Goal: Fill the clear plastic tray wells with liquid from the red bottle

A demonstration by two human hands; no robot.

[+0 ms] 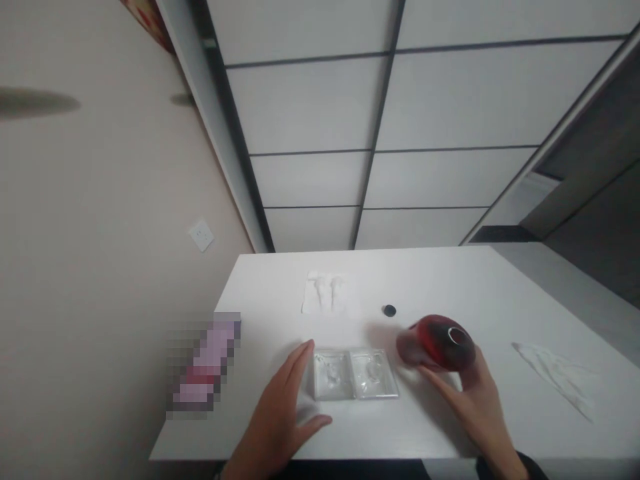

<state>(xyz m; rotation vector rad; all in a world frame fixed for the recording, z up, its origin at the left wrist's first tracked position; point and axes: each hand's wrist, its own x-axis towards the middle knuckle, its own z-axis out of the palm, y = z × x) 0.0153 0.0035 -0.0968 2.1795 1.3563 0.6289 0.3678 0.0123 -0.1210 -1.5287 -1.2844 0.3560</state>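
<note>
My left hand [283, 410] lies flat on the white table [440, 280] with its fingers stretched out, just left of a clear two-cell plastic case [355, 375]. It touches or nearly touches the case's left edge. My right hand [473, 393] is wrapped round a dark red bottle [437, 341], which is tilted with its open mouth turned toward me. The bottle hangs just right of the case. A small black cap [389, 310] rests on the table behind the bottle.
A crumpled white tissue [326, 293] lies at the table's back middle. Another white tissue [557, 375] is spread out at the right. A blurred pink object [205, 363] sits at the table's left edge. A wall with a socket [201, 235] stands to the left.
</note>
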